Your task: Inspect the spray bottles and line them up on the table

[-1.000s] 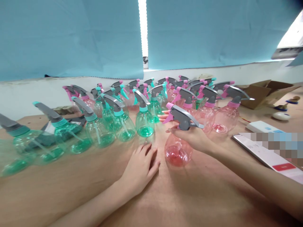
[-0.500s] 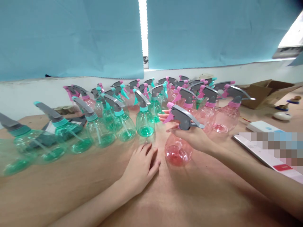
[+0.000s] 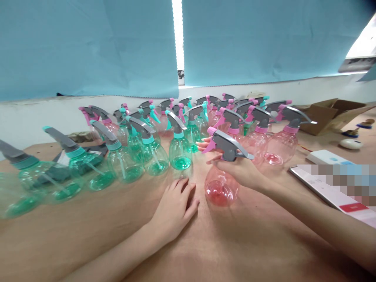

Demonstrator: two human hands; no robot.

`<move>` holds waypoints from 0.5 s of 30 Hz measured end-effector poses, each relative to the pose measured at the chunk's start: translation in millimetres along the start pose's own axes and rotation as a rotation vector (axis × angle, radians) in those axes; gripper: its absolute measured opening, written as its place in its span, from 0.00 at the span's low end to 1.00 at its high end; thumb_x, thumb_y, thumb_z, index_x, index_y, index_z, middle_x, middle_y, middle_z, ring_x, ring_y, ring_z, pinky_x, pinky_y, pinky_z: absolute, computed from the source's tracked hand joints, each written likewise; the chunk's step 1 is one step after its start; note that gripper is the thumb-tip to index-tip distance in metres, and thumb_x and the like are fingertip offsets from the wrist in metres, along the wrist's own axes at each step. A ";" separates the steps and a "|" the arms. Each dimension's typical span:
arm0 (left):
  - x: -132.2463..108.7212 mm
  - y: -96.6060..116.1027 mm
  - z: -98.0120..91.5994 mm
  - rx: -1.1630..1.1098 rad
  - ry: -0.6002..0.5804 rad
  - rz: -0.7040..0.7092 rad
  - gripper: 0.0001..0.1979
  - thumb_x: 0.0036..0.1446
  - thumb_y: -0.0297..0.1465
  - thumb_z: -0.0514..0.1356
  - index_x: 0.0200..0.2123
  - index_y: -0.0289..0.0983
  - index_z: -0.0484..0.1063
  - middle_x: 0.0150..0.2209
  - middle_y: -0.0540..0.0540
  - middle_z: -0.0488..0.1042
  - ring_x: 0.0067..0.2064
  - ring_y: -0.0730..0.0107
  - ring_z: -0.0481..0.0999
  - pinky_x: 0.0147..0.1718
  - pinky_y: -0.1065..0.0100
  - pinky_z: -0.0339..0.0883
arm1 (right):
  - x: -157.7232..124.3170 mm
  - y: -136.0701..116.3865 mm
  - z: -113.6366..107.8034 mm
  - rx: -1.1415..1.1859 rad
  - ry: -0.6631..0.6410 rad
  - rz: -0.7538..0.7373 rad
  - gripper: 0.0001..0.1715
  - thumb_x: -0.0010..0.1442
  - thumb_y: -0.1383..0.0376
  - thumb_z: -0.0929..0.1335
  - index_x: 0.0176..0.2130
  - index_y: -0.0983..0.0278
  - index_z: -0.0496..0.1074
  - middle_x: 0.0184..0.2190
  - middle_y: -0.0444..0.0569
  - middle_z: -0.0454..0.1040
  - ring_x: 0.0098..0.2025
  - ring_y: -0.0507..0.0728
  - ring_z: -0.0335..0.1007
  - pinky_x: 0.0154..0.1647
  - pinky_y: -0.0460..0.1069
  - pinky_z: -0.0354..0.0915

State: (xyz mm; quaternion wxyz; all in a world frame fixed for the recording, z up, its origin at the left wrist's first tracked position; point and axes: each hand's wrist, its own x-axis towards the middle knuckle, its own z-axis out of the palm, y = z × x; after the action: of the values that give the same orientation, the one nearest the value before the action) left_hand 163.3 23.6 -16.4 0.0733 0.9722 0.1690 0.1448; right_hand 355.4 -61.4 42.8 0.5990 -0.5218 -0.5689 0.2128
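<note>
My right hand is wrapped round the neck of a pink spray bottle, just under its grey and pink trigger head. The bottle stands upright on the wooden table, its nozzle pointing left. To its left, my left hand lies flat on the tabletop with the fingers stretched forward, holding nothing. Just beyond those fingertips stands a green spray bottle with a turquoise collar. Behind my right hand are more pink spray bottles.
Several green bottles line the left side, with mixed pink and green ones crowded behind. On the right are an open cardboard box, a white computer mouse, a white box and a flat printed item. Blue curtains hang behind.
</note>
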 end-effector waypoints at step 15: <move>0.5 -0.2 -0.5 -0.003 -0.006 -0.006 0.14 0.64 0.34 0.54 0.51 0.37 0.68 0.55 0.37 0.68 0.56 0.50 0.66 0.52 0.49 0.63 | 0.2 -8.2 -0.2 0.013 0.087 0.039 0.09 0.44 0.72 0.66 0.28 0.59 0.65 0.28 0.40 0.71 0.32 0.53 0.69 0.35 0.50 0.66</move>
State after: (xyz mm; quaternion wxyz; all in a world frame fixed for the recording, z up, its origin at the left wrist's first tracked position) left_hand 163.6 24.0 -15.8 0.0758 0.9720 0.1713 0.1422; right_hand 352.8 -64.2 50.1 0.6221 -0.5378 -0.5307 0.2054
